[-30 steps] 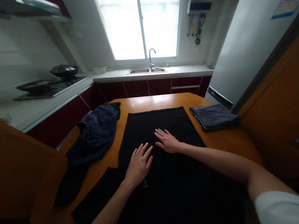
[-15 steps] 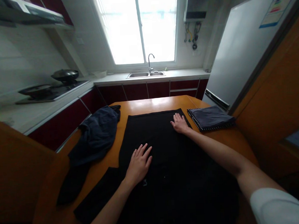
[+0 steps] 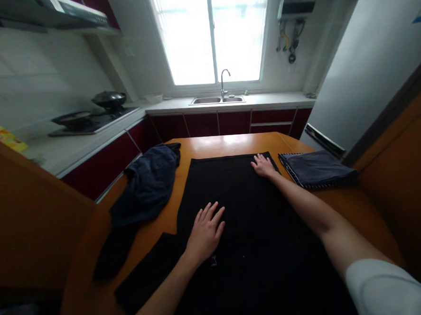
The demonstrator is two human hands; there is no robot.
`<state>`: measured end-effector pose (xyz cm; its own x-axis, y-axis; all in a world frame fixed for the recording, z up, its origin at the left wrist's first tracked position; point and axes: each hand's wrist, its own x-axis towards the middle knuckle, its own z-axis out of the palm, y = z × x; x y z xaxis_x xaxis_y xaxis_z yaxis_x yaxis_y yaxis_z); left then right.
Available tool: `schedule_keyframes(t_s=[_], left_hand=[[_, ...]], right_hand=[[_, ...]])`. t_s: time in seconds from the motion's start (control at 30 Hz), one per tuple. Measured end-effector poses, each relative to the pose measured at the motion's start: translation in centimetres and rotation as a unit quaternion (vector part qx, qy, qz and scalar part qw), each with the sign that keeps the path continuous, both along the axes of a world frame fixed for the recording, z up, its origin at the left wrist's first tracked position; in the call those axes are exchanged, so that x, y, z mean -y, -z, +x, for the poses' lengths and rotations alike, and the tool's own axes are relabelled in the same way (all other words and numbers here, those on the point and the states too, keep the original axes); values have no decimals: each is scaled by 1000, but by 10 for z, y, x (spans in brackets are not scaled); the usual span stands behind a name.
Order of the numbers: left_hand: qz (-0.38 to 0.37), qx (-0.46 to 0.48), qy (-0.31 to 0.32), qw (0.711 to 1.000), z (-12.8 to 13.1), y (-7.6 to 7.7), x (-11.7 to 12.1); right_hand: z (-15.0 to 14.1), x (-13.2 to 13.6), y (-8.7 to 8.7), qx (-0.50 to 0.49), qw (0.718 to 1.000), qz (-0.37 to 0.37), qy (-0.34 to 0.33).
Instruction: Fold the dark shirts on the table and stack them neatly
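A black T-shirt [image 3: 234, 203] lies spread flat on the wooden table [image 3: 227, 142], its hem toward the far edge and one sleeve out to the left. My left hand [image 3: 207, 230] rests palm down on the middle of the shirt, fingers spread, just above a small pale mark on the cloth. Farther off, my right hand [image 3: 263, 165] lies flat near the shirt's far right corner, its fingers apart. Neither hand grips anything. The near part of the shirt runs out of view at the bottom.
A crumpled dark blue garment [image 3: 150, 185] lies on the table's left side. To the right sits a folded grey cloth [image 3: 316, 167] with a striped edge. Beyond are a counter with a sink [image 3: 207, 101], a stove with pans [image 3: 109, 101], and a fridge [image 3: 372, 57].
The view has turned slightly to the left, so everything appears farther right. Both hands stay flat on the shirt in nearly the same places.
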<state>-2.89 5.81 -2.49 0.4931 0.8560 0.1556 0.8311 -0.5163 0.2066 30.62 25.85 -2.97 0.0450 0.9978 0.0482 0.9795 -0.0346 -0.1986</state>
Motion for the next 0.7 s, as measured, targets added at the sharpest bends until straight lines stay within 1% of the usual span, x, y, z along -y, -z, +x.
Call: schedule_keyframes(t_s=[0.1,0.2,0.3,0.37,0.43,0.47,0.53,0.57,0.63,0.7], left_hand=[[-5,6,-4,1000,0,-1,2],[-8,11,-3,1000,0,-1,3],[-8,11,0,1000,0,-1,3],[-6,11,1,1000,0,-1,3],[-2,11,1,1000,1,0,4],[0,11,-2,1000,2,1,4],[5,8,-18,1000,3,3,3],[7,5,-30,1000,4,4,3],[11,-6,-56,998,5,6,2],[14,-16,-76,997,5,7,1]], right_hand=[[19,-12,-1,9,999,35,36],[21,-17,-4,17,996,68,53],[1,-15,-9,21,995,82,53],[-25,-6,-11,20,996,83,29],[-60,13,-10,15,997,76,-28],[-79,28,-8,10,995,67,-73],[-114,62,-2,-21,977,60,-202],[-128,80,2,-37,965,56,-252],[-145,109,9,-58,941,50,-329],[-145,121,12,-63,933,43,-351]])
